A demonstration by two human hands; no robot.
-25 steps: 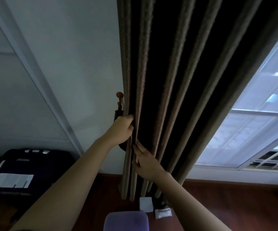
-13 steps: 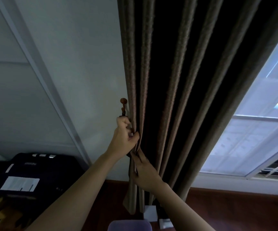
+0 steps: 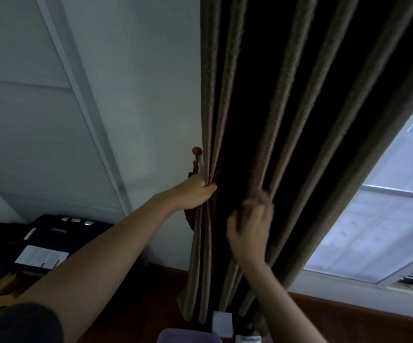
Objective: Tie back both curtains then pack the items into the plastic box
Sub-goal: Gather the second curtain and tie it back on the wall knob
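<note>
A dark brown pleated curtain (image 3: 287, 120) hangs from the top of the view down to the floor. My left hand (image 3: 195, 193) grips its left edge folds just below a wooden wall hook (image 3: 196, 151). A dark tieback strip (image 3: 189, 219) hangs from the hook behind my left hand. My right hand (image 3: 252, 229) is blurred; its fingers curl round a fold in the middle of the curtain. A purple box edge (image 3: 188, 335) shows at the bottom, with a small white box (image 3: 222, 320) on the floor behind it.
A white wall (image 3: 138, 95) lies left of the curtain. A dark suitcase (image 3: 52, 233) with a white label sits at the lower left. A bright window (image 3: 379, 231) is on the right. The wooden floor (image 3: 349, 318) runs along below.
My right hand has moved right, from beside the left hand at the curtain's edge to a middle fold. My left hand now grips the edge folds lower under the hook.
</note>
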